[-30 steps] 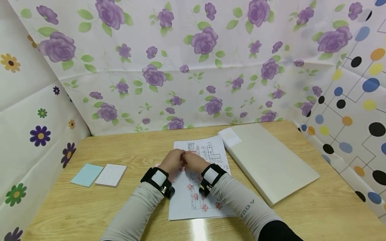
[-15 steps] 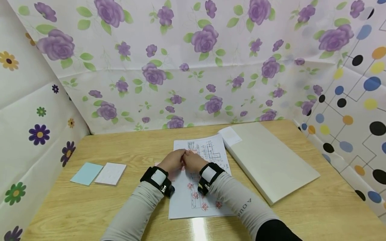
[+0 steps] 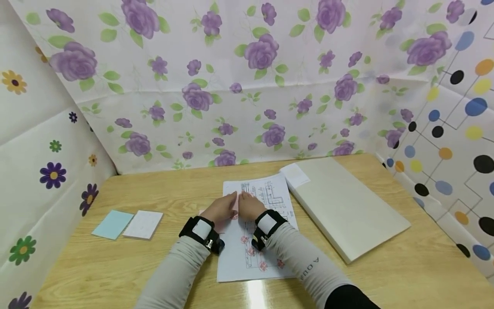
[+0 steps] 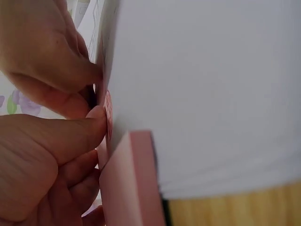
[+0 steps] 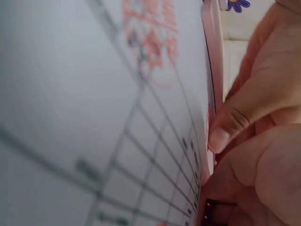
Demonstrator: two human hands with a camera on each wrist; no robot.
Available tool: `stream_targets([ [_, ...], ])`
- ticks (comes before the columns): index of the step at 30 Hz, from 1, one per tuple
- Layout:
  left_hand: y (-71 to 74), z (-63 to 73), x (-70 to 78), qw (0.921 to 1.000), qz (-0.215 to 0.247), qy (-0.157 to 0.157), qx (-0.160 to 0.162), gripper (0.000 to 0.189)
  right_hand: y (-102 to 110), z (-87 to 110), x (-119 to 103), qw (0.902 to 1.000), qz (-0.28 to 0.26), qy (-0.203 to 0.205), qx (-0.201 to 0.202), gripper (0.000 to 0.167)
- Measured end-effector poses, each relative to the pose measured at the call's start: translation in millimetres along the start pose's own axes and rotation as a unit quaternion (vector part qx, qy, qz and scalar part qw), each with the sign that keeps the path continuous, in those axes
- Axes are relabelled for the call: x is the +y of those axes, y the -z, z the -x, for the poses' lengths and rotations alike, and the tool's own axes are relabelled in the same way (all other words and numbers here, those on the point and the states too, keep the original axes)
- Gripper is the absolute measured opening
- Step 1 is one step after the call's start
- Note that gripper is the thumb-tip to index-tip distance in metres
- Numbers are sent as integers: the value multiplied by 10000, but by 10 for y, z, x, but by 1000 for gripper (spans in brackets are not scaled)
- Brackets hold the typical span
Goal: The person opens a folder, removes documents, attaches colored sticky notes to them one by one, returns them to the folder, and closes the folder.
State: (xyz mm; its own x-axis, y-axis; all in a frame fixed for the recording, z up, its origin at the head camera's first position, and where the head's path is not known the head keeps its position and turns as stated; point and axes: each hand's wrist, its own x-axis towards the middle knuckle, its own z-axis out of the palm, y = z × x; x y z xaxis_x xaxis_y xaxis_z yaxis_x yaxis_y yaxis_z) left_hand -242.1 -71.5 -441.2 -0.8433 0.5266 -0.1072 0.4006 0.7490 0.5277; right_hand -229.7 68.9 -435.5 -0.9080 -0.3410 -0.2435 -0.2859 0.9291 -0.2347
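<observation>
A printed drawing sheet [image 3: 231,262] with red round stamp marks lies in the middle of the table. Both hands work close together over its left part, on thin pink note paper [image 3: 236,206] that shows between them. In the left wrist view, my left hand [image 4: 47,160] pinches this paper, thumb at a red mark on it. My right hand [image 3: 250,207] holds the same paper just beyond, fingers curled; its fingertips are partly hidden. A thick pink note pad [image 4: 124,188] sits beside the left hand, mostly covered by that hand in the head view.
A blue note pad [image 3: 112,224] and a white note pad [image 3: 143,224] lie at the left of the wooden table [image 3: 185,189]. To the right rests a thick cream box file [image 3: 343,206] with a white label. Patterned cloth [image 3: 239,111] encloses the back and sides.
The two hands, earlier touching at the fingertips, have parted slightly, and a pink strip now shows between them. The sheet, pads and box file stay in place.
</observation>
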Motion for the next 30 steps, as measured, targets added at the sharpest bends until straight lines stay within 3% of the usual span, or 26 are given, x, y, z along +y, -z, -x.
stream_targets([
  [6,-13,10,0,9992,225,312,-129,67,-8,22,16,9996,88,-196,-198,58],
  [18,-7,0,-15,9986,173,445,-217,66,48,92,167,9982,-287,-528,-77,59],
  [23,-24,36,-65,9990,173,166,-364,64,65,150,211,9975,-531,-424,-195,59],
  [30,83,137,-260,9934,171,-448,-1043,70,96,153,230,9973,-513,-417,-333,59],
])
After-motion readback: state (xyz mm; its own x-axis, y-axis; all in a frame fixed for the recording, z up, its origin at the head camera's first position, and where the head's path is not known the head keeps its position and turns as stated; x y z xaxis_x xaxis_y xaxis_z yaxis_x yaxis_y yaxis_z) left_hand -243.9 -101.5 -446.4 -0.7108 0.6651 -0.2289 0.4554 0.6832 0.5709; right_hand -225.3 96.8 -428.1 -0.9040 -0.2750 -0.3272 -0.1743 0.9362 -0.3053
